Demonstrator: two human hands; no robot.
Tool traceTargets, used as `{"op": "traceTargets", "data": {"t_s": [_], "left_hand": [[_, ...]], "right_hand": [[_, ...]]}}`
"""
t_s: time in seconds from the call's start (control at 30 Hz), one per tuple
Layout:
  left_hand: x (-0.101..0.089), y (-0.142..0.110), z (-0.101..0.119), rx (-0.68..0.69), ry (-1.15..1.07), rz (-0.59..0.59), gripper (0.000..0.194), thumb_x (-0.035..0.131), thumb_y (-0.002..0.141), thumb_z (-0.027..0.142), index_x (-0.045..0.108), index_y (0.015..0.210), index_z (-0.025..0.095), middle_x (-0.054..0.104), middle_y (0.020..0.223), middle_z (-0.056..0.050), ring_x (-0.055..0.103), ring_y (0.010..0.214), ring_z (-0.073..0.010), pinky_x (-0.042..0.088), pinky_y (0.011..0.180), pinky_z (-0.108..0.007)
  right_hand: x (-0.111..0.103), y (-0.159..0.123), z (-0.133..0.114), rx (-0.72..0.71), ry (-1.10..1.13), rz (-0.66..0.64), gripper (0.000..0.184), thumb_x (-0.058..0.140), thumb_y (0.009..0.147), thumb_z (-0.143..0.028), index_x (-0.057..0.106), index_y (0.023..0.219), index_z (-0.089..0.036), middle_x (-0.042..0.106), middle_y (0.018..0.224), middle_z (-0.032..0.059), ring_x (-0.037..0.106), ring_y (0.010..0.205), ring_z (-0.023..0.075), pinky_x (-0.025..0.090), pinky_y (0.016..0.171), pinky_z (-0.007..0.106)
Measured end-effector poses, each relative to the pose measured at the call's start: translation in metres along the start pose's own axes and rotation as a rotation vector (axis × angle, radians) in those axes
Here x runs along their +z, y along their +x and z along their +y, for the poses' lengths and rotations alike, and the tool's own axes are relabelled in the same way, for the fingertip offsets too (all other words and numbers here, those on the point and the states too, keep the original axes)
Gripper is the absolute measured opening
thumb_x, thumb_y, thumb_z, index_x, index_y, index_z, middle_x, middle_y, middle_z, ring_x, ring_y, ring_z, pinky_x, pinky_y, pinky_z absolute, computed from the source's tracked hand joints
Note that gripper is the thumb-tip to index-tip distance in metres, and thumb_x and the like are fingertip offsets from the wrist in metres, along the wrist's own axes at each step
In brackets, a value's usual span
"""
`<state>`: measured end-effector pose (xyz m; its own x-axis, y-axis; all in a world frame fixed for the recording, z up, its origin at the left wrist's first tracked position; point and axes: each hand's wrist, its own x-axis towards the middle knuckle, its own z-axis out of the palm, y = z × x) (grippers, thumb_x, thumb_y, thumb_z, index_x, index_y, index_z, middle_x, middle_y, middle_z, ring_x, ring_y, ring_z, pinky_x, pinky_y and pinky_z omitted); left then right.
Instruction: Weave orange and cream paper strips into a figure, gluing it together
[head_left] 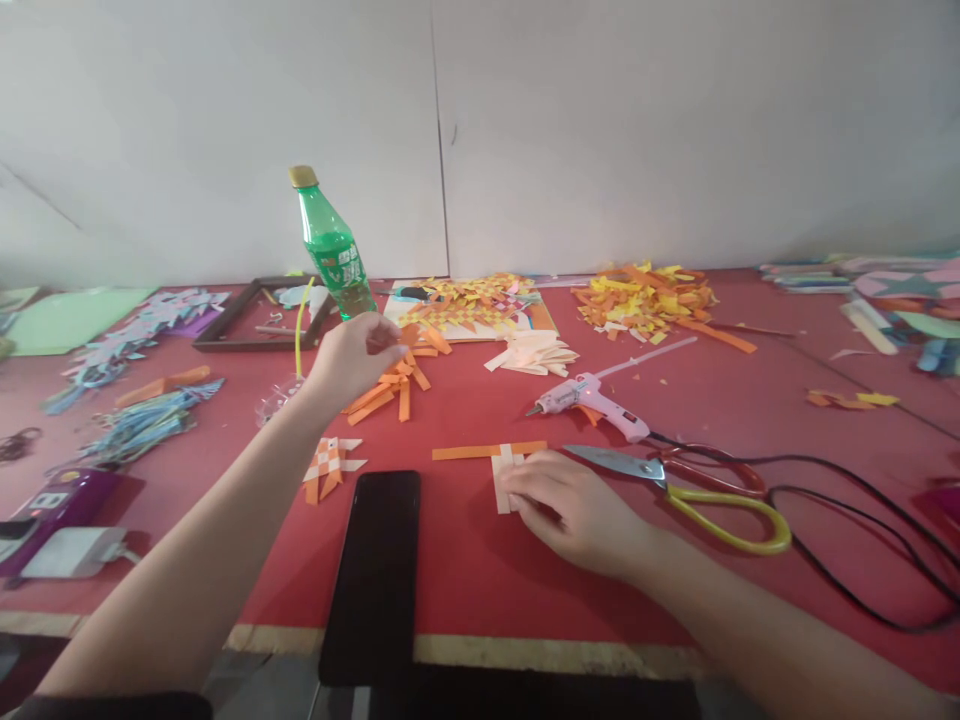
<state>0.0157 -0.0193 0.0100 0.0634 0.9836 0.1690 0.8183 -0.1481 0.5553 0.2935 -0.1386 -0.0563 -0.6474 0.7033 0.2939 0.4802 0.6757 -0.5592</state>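
Note:
My left hand (358, 358) reaches over a loose pile of orange paper strips (391, 392), its thumb and fingertips pinched together at an orange strip. My right hand (574, 508) rests low on the red tabletop, fingers closed on the edge of cream paper strips (501, 492). One cream strip crosses a long orange strip (469, 453) lying flat. Left of a black phone (375, 570) lies a small woven orange-and-cream paper piece (328, 462), partly covered by my left forearm. Folded cream strips (531, 352) are heaped farther back.
A pink glue gun (592, 402) and scissors with red and yellow handles (720, 515) lie to the right, with a black cable. A green bottle (337, 255) stands behind my left hand, near a dark frame (251, 346). Yellow-orange scraps (645, 302) are piled by the wall.

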Motion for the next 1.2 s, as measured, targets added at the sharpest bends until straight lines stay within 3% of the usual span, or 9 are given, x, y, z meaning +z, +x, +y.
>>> {"op": "traceTargets", "data": {"t_s": [0.17,0.27,0.37,0.53,0.67,0.83,0.93,1.07,1.2], "left_hand": [[0.048,-0.006,0.032,0.092,-0.134,-0.204,0.023,0.068,0.075,0.03,0.062,0.094,0.018,0.072,0.09,-0.004,0.069,0.08,-0.0158,0.053,0.07,-0.025],[0.076,-0.013,0.037,0.094,-0.126,-0.277,0.022,0.069,0.073,0.028,0.063,0.093,0.019,0.072,0.081,-0.002,0.069,0.071,-0.017,0.053,0.063,-0.027],[0.088,-0.021,0.035,0.099,-0.103,-0.292,0.023,0.068,0.074,0.025,0.062,0.096,0.02,0.073,0.08,-0.001,0.069,0.071,-0.0178,0.053,0.064,-0.028],[0.08,-0.032,0.037,0.135,-0.039,-0.252,0.028,0.064,0.081,0.031,0.058,0.106,0.02,0.072,0.092,-0.004,0.069,0.08,-0.0203,0.053,0.072,-0.031],[0.067,-0.049,0.051,0.195,0.066,-0.146,0.027,0.05,0.09,0.024,0.054,0.116,0.016,0.057,0.125,-0.014,0.055,0.116,-0.0303,0.041,0.098,-0.046],[0.064,-0.086,0.062,0.29,0.082,-0.314,0.015,0.05,0.092,0.029,0.058,0.098,0.018,0.066,0.096,-0.008,0.062,0.094,-0.0267,0.048,0.085,-0.041],[0.069,-0.103,0.06,0.343,0.083,-0.414,0.013,0.053,0.089,0.028,0.06,0.096,0.018,0.066,0.094,-0.008,0.061,0.091,-0.0271,0.049,0.081,-0.041],[0.071,-0.11,0.057,0.37,0.087,-0.439,0.015,0.058,0.085,0.021,0.059,0.099,0.016,0.064,0.099,-0.01,0.057,0.094,-0.0287,0.047,0.082,-0.043],[0.068,-0.112,0.057,0.407,0.059,-0.422,0.013,0.05,0.092,0.023,0.06,0.096,0.017,0.065,0.097,-0.008,0.055,0.092,-0.0257,0.046,0.084,-0.042]], "right_hand": [[-0.001,-0.001,-0.004,-0.044,0.02,-0.009,0.017,0.047,0.088,-0.013,0.061,0.081,-0.019,0.068,0.081,0.0028,0.056,0.074,0.0145,0.044,0.075,0.03],[0.0,-0.002,-0.005,-0.078,0.039,-0.009,0.015,0.048,0.087,-0.012,0.062,0.083,-0.019,0.067,0.08,0.0026,0.055,0.073,0.0137,0.044,0.073,0.028],[0.0,-0.003,-0.007,-0.092,0.05,-0.013,0.015,0.049,0.087,-0.012,0.062,0.08,-0.019,0.066,0.076,0.0019,0.054,0.07,0.0134,0.045,0.071,0.028],[0.0,-0.001,-0.009,-0.09,0.046,0.013,0.018,0.049,0.09,-0.013,0.063,0.08,-0.019,0.068,0.088,0.0042,0.057,0.082,0.015,0.046,0.079,0.031],[0.0,-0.002,-0.006,-0.061,-0.013,0.01,0.014,0.051,0.091,-0.016,0.063,0.084,-0.018,0.067,0.098,0.0067,0.056,0.093,0.0181,0.046,0.085,0.035],[0.005,-0.004,-0.002,-0.04,-0.056,-0.047,0.015,0.053,0.091,-0.021,0.064,0.081,-0.018,0.066,0.088,0.006,0.055,0.082,0.0169,0.047,0.074,0.031],[0.006,-0.004,-0.002,-0.02,-0.036,-0.028,0.012,0.055,0.09,-0.019,0.064,0.082,-0.017,0.065,0.083,0.0053,0.054,0.079,0.0168,0.046,0.07,0.03],[-0.003,-0.003,-0.002,0.014,0.0,0.012,0.011,0.054,0.09,-0.018,0.065,0.087,-0.018,0.065,0.081,0.0046,0.054,0.079,0.0165,0.045,0.07,0.029],[-0.022,0.001,0.001,0.067,0.019,-0.123,0.01,0.064,0.086,-0.024,0.065,0.095,-0.019,0.066,0.091,0.0048,0.056,0.087,0.0175,0.045,0.075,0.03]]}}
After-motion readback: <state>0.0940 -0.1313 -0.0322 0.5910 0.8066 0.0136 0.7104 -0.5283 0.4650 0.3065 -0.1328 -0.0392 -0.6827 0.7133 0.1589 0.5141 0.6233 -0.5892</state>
